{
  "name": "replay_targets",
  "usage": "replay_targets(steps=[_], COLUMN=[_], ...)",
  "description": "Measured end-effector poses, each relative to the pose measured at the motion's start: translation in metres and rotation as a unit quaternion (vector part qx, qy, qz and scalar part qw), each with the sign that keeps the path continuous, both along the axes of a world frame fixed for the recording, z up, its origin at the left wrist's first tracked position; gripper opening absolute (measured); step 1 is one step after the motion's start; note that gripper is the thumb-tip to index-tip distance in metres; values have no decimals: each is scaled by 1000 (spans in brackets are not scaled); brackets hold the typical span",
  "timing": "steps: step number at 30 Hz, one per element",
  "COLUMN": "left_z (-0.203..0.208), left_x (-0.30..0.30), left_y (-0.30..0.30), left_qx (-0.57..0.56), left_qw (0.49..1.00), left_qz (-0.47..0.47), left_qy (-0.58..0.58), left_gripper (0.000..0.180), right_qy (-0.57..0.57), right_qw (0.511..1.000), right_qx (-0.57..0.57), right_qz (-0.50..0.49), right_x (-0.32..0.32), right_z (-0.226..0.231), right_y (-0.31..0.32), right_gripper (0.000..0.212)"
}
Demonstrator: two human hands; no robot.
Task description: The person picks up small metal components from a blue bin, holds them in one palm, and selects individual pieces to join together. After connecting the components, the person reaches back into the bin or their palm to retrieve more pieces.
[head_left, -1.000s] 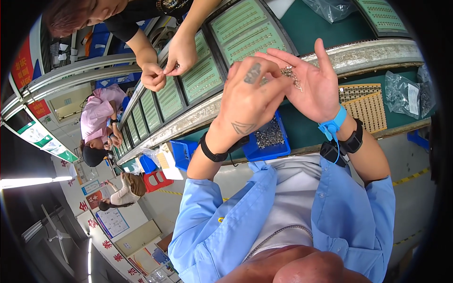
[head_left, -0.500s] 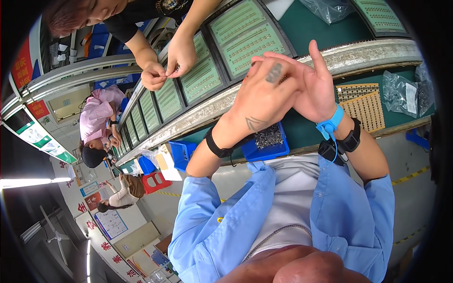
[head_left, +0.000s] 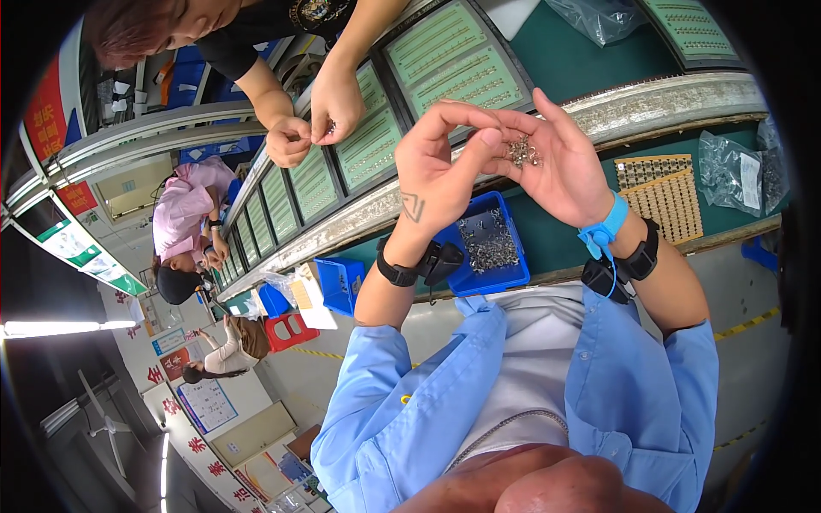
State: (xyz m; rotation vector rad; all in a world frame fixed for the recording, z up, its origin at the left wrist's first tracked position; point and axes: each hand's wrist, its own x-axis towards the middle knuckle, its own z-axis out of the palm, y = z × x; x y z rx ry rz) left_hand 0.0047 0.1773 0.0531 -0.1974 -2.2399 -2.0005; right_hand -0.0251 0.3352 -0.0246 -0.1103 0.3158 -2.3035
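My right hand [head_left: 569,175] is cupped palm up, with a small pile of shiny metal parts [head_left: 522,152] lying at the base of its fingers. My left hand [head_left: 440,158] curls beside it, thumb and fingers brought together at the right fingertips. Whatever the left fingertips may pinch is too small or hidden to make out. Below both hands, a blue bin [head_left: 523,272] holds many loose metal parts [head_left: 492,248] of the same look. The hands are above the green bench, near the metal rail.
Green panels [head_left: 449,64] in dark frames line the track beyond the metal rail [head_left: 637,103]. A tan perforated board [head_left: 663,201] and a clear plastic bag [head_left: 729,175] lie at right. Across the track, a co-worker's hands [head_left: 312,128] pinch something small. Another blue bin [head_left: 340,286] stands at left.
My left hand has turned and drawn leftward off the right palm, uncovering the metal parts there. More of the blue bin now shows.
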Motion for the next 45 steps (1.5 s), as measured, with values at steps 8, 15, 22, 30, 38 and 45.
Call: replay_targets(steps=[8, 15, 22, 30, 38, 45], left_z=[-9, -5, -7, -6, -6, 8], left_x=[1, -1, -1, 0, 2, 8], left_y=[-6, 1, 2, 0, -5, -22], left_qx=[-322, -343, -358, -358, -330, -48], left_qw=[931, 919, 907, 905, 925, 995], left_qz=[-23, -1, 9, 0, -3, 8], left_qy=[169, 192, 222, 229, 190, -83], left_gripper=[20, 23, 24, 23, 27, 33], right_qy=[-11, 17, 36, 32, 63, 174], right_qw=[1000, 1000, 999, 998, 996, 942], right_qx=[15, 13, 6, 48, 65, 278], right_qz=[6, -5, 4, -2, -2, -68], right_x=[5, 5, 5, 6, 5, 13], right_z=[4, 5, 3, 7, 7, 20], right_y=[-1, -1, 1, 0, 2, 6], right_gripper=[66, 59, 52, 50, 45, 23])
